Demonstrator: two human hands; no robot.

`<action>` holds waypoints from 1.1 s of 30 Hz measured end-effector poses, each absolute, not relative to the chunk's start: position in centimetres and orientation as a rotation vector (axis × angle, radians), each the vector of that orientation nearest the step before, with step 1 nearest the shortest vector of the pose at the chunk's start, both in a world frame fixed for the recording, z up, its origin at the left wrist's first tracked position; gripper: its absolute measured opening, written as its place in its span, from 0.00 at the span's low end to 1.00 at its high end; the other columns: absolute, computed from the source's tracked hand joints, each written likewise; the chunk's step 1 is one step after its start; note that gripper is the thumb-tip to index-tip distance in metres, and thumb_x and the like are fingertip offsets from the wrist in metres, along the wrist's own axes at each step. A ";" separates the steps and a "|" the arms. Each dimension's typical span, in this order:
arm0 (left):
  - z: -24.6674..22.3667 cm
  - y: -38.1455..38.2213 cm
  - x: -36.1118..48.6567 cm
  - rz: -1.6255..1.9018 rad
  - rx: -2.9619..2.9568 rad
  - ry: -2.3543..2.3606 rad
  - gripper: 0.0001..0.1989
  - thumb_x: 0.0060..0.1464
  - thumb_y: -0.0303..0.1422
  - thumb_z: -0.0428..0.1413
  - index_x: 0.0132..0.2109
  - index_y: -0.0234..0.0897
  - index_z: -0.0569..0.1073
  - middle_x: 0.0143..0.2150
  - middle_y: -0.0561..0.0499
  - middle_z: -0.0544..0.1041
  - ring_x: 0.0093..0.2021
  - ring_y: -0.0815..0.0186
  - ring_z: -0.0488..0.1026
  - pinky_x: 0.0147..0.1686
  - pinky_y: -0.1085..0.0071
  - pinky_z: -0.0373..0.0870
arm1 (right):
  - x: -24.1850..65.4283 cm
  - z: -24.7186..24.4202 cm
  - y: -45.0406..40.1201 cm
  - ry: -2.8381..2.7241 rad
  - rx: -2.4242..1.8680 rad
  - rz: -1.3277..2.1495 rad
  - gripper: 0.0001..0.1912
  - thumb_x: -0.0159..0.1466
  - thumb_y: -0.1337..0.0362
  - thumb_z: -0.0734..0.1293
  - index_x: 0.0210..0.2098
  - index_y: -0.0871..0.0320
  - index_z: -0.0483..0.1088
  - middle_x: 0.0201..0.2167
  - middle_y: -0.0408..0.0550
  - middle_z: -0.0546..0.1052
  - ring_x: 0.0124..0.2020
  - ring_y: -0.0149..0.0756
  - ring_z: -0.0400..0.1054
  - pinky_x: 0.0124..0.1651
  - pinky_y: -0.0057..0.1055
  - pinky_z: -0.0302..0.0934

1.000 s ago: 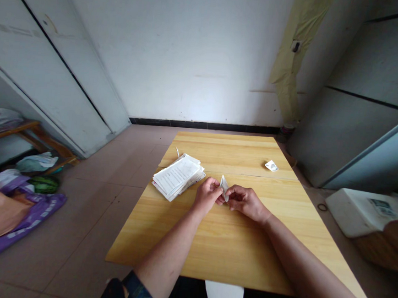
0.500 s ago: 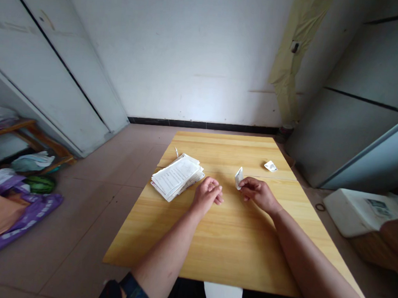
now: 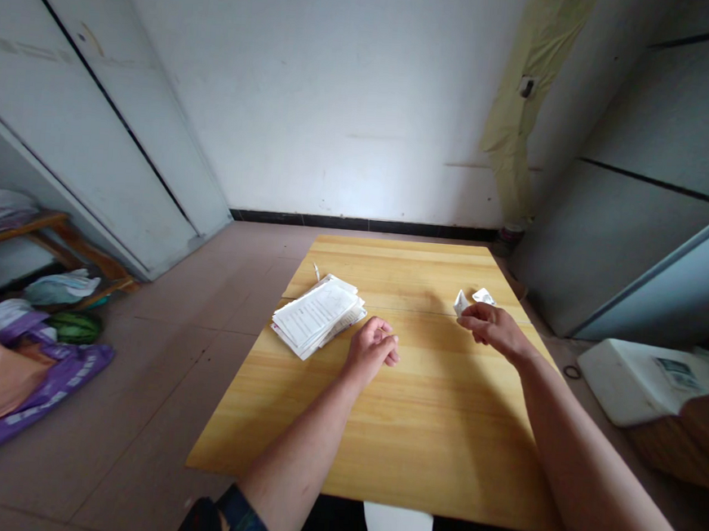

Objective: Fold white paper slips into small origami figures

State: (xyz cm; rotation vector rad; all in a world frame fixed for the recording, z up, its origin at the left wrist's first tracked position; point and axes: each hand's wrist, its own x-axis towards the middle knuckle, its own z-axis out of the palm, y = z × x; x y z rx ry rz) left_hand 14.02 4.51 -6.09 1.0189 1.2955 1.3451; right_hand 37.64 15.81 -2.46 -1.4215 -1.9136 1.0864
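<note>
My right hand (image 3: pixel 490 325) pinches a small folded piece of white paper (image 3: pixel 460 303) between thumb and fingertips, above the right side of the wooden table (image 3: pixel 403 433). Just behind it, a second small white folded paper (image 3: pixel 483 295) lies on the tabletop, partly covered by my hand. Near the middle of the table rests my left hand (image 3: pixel 374 349), its fingers curled in loosely with nothing visible in them. To its left sits a loose stack of white printed sheets (image 3: pixel 314 315), some edges uneven, close to my knuckles.
A thin white strip (image 3: pixel 316 271) lies behind the stack. Beyond the table stands a white wall (image 3: pixel 366 119). Grey cabinet doors (image 3: pixel 646 215) and a white box (image 3: pixel 640 382) are on the right. A watermelon (image 3: pixel 75 327) and a purple bag (image 3: pixel 76 366) lie on the left floor.
My right hand has moved right and slightly away from me with the folded paper, closer to the paper lying on the table. My left hand has stayed in place.
</note>
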 end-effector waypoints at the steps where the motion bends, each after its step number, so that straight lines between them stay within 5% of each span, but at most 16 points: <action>1: -6.1 4.5 14.0 1.343 1.024 1.296 0.11 0.46 0.35 0.56 0.36 0.37 0.63 0.20 0.57 0.71 0.20 0.70 0.71 0.19 0.77 0.68 | 37.6 -2.6 15.9 -1.939 -1.451 0.982 0.12 0.50 0.56 0.67 0.27 0.59 0.70 0.15 0.40 0.67 0.18 0.30 0.62 0.22 0.27 0.53; 6: -6.1 4.5 14.0 1.343 1.036 1.301 0.11 0.45 0.35 0.56 0.36 0.37 0.63 0.20 0.57 0.71 0.19 0.70 0.71 0.19 0.76 0.68 | 37.7 -4.4 16.8 -1.920 -1.618 0.481 0.07 0.49 0.60 0.65 0.25 0.57 0.70 0.17 0.43 0.71 0.20 0.32 0.65 0.27 0.28 0.56; 16: -6.1 4.4 14.0 1.347 1.051 1.292 0.12 0.46 0.34 0.55 0.37 0.37 0.63 0.20 0.58 0.69 0.20 0.70 0.71 0.18 0.76 0.68 | 38.2 -5.2 17.2 -1.841 -1.738 0.144 0.03 0.50 0.65 0.63 0.26 0.56 0.68 0.22 0.47 0.75 0.24 0.37 0.66 0.29 0.29 0.54; 33: -5.9 4.2 14.1 1.342 1.054 1.292 0.13 0.45 0.34 0.55 0.38 0.37 0.63 0.20 0.59 0.69 0.20 0.70 0.70 0.19 0.76 0.68 | 38.5 -6.5 18.8 -1.725 -1.806 0.065 0.06 0.51 0.61 0.64 0.27 0.56 0.68 0.23 0.48 0.75 0.25 0.38 0.66 0.29 0.30 0.54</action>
